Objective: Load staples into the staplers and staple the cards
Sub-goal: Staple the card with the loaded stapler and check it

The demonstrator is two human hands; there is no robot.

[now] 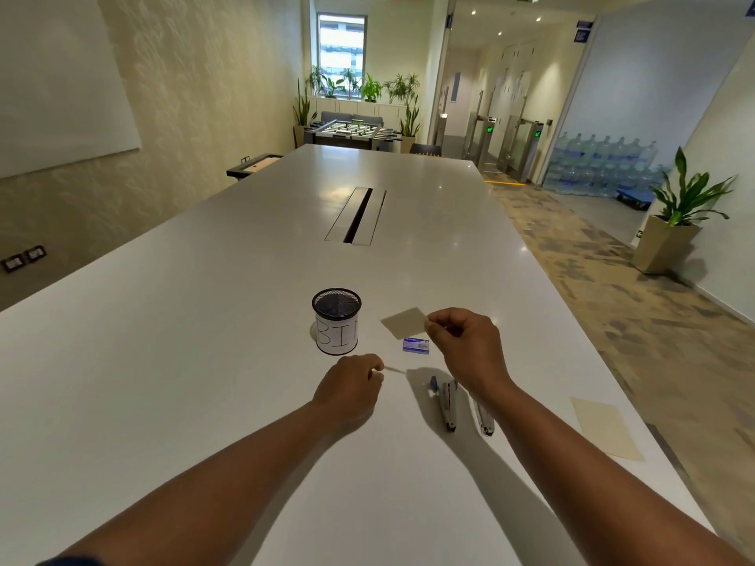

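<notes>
Head view: you hold a small tan card [404, 322] up in your right hand [463, 341] while your left hand [351, 386] pinches something thin and pale just above the white table [204, 320].

Your right fingers and thumb grip the card by its right edge, so it hangs flat in the air beside a black mesh cup [336, 320] labelled "BIN". What your left fingertips grip is too thin to name; it may be a second card seen edge-on. If so, square both edges before stapling. Two slim silver staplers [449, 404] lie side by side near your right forearm. A small blue staple box [416, 346] sits just beyond them. A larger cream sheet [604, 426] lies far right.
</notes>
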